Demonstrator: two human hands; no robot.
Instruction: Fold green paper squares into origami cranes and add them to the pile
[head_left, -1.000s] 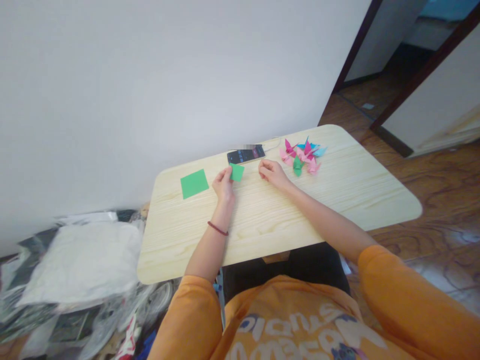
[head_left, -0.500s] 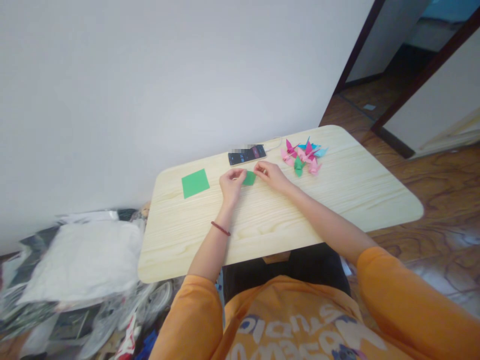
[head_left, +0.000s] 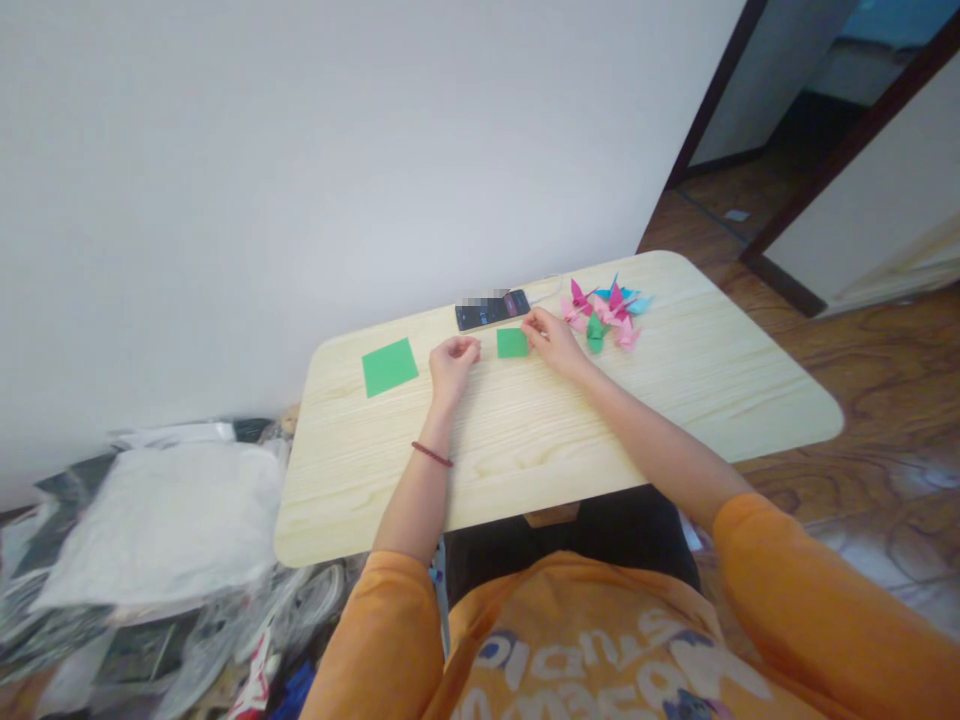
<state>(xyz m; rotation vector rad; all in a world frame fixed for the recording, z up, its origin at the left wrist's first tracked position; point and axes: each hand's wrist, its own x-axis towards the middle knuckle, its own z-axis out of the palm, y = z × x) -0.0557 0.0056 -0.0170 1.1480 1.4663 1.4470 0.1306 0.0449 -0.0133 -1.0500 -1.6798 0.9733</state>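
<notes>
Left hand (head_left: 452, 364): fingertips together, seemingly empty. Small green paper square (head_left: 511, 343): on tabletop (head_left: 555, 440), right edge pinched by right hand (head_left: 553, 342); one-sided grip could let it swivel. Origami cranes (head_left: 616, 302): beside that hand; a stray brush could scatter them.
</notes>
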